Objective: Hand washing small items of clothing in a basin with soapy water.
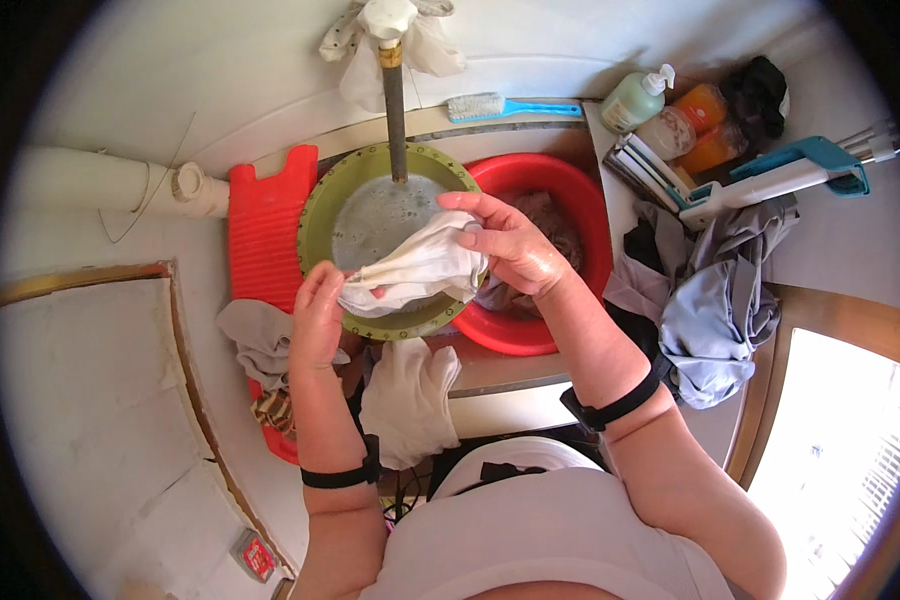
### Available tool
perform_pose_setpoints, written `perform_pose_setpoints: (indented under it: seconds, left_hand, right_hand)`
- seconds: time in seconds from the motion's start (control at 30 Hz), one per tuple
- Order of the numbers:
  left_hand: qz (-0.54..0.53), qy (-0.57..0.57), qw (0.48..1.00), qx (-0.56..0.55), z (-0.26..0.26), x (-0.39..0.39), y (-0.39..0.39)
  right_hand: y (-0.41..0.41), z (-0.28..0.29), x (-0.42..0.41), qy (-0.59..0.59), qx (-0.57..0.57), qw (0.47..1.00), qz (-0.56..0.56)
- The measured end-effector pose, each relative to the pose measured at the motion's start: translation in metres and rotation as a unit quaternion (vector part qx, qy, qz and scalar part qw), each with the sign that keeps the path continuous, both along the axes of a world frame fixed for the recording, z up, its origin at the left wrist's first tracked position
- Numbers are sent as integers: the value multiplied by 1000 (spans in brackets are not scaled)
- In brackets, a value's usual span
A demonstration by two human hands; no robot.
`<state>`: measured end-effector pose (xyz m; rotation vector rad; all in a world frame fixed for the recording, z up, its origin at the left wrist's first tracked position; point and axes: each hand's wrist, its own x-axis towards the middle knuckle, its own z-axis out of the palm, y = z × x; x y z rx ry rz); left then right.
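Note:
Between both hands a white cloth garment [427, 262] is stretched above a green plastic basin [315, 202]. My left hand [319, 311] grips its narrow left end. At the wider right end, my right hand [514, 244] has its thumb and fingers on the fabric. Soapy, cloudy water [375, 214] lies in the green basin, under a pipe-like tap spout [394, 120]. Partly behind my right hand is a red basin [596, 262] with wet brownish cloth [547, 217] in it. A pale cloth [412, 405] hangs over the front edge below the green basin.
A red washboard [259, 240] leans at the left, with a grey cloth [259, 334] near its lower end. Behind the basins lies a blue scrub brush [510, 109]. On the right are a pump bottle [634, 101], a squeeze mop [765, 184] and a heap of grey clothes [709, 322].

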<state>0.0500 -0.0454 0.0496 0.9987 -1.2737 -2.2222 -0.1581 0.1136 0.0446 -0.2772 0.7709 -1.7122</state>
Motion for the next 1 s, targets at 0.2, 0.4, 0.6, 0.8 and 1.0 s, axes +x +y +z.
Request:
perform_pose_setpoints:
  seconds: [0.2, 0.4, 0.6, 0.8, 1.0]
  left_hand:
    - [-160, 13, 986, 34, 8, 1, 4]
    - [-155, -42, 978, -131, 12, 5, -2]
    - [-113, -63, 973, -190, 47, -6, 10]
    - [-160, -139, 929, -305, 44, -2, 8]
    - [26, 118, 992, -24, 47, -12, 5]
  right_hand:
    - [-3, 6, -8, -53, -6, 998, -20]
    - [-4, 23, -12, -49, 1, 998, -30]
    - [2, 35, -22, -35, 2, 999, -33]
    - [4, 41, -22, -9, -1, 1000, -18]
    - [2, 32, -17, 203, 62, 977, 9]
